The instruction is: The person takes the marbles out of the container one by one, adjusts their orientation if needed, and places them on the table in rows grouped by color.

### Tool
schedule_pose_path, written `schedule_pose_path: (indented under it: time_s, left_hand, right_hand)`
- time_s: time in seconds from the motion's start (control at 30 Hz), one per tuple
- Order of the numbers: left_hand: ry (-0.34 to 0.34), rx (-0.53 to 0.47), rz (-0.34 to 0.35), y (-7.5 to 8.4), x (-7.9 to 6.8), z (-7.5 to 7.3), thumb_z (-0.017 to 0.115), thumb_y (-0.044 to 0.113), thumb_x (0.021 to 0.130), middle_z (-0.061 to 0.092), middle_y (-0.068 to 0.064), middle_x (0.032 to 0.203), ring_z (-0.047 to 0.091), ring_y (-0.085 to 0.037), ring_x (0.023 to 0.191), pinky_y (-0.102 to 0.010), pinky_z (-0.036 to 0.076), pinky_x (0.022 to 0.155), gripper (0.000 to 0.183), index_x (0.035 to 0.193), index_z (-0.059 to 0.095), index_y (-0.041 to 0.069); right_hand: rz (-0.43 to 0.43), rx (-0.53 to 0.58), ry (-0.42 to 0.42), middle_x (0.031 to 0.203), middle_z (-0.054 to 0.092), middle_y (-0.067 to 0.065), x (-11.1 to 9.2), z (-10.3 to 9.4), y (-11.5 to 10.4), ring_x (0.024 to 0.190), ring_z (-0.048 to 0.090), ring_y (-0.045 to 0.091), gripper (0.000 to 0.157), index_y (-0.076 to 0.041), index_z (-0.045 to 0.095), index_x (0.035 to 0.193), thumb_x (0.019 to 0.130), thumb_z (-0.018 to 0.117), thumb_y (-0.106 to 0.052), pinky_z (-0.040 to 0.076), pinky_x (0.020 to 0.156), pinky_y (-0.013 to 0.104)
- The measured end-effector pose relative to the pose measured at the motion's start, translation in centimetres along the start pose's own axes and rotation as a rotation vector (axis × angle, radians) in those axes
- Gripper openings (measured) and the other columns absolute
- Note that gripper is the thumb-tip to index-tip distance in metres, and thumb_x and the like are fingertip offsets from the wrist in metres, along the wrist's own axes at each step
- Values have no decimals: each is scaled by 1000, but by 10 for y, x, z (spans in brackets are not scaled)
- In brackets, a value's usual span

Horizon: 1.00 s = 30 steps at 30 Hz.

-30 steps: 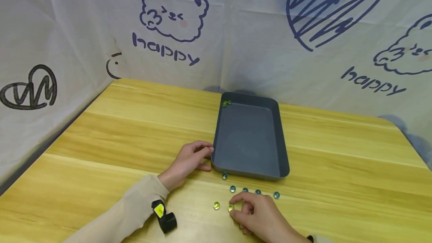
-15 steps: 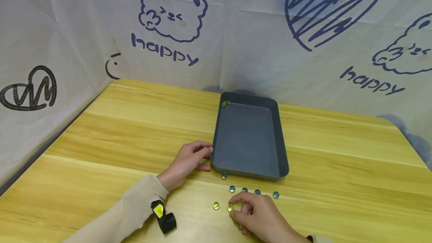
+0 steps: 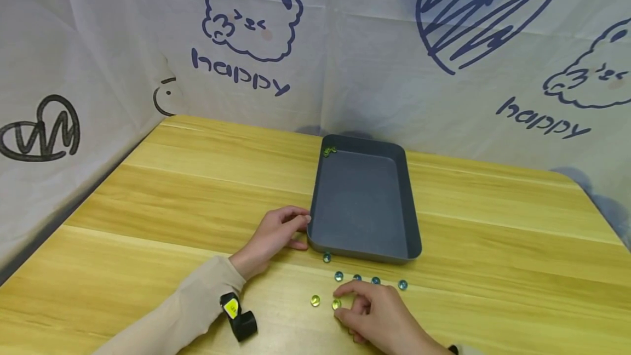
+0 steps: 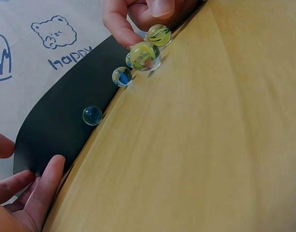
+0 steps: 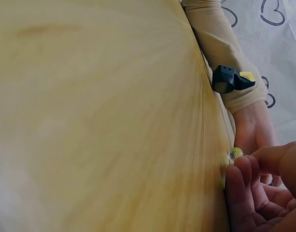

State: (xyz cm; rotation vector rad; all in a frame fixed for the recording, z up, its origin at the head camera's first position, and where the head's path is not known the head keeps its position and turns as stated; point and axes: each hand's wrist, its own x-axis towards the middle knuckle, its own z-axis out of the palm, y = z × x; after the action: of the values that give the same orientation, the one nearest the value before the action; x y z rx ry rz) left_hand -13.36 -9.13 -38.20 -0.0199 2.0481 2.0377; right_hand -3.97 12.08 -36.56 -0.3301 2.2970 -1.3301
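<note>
Yellow marble [image 3: 336, 304] in right hand [image 3: 377, 311]

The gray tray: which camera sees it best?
The head view: it shows nearly the whole tray, inside included. The left wrist view shows only part of its outer side; the right wrist view shows none.

Blue marbles [image 3: 338, 276]: five. Yellow marbles [image 3: 315, 301] on tabletop [image 3: 207, 179]: two. Grey tray [image 3: 362, 201]: one. Hands [image 3: 272, 234]: two. Green marbles [image 3: 329, 151] in tray: count unclear.
</note>
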Motion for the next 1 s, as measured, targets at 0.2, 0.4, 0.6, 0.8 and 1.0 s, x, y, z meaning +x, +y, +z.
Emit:
schedule_pose_path:
  time_s: [0.2, 0.4, 0.6, 0.8, 1.0]
  left_hand:
    - [-4, -7, -4, -1, 1, -1, 55, 10, 96, 61, -18, 112, 62, -24, 96, -34, 61, 67, 30, 121, 61, -6]
    - [1, -8, -8, -2, 2, 0, 55, 11, 96, 62, -16, 110, 63, -23, 94, -35, 61, 68, 30, 121, 61, -5]
    - [1, -2, -6, -2, 3, -1, 55, 11, 96, 62, -16, 109, 63, -23, 93, -34, 61, 68, 30, 121, 61, -5]
    - [-15, -12, -1, -2, 2, -1, 54, 10, 96, 61, -18, 110, 62, -24, 95, -34, 61, 68, 30, 121, 60, -7]
    - [-6, -14, -6, -1, 3, -1, 55, 10, 96, 61, -18, 110, 62, -24, 95, -33, 61, 68, 30, 121, 60, -6]
  right_hand:
    - [-13, 39, -9, 62, 59, 0, -2, -1, 2, 48, 52, 14, 25, -9, 68, 110, 89, 71, -21, 42, 43, 23]
    - [-13, 98, 1, 63, 59, 2, -3, -2, 6, 49, 53, 15, 25, -7, 67, 111, 89, 70, -19, 45, 43, 24]
    - [-18, 99, 17, 64, 58, 3, -5, -6, 2, 48, 53, 16, 26, -6, 66, 112, 90, 70, -18, 45, 43, 25]
    - [-123, 37, 43, 63, 58, 3, -6, -25, -19, 48, 54, 15, 29, -3, 65, 116, 91, 68, -18, 47, 43, 25]
    - [-183, -12, 91, 60, 54, 6, 12, -68, -44, 47, 50, 20, 31, 1, 64, 116, 95, 63, -22, 45, 41, 30]
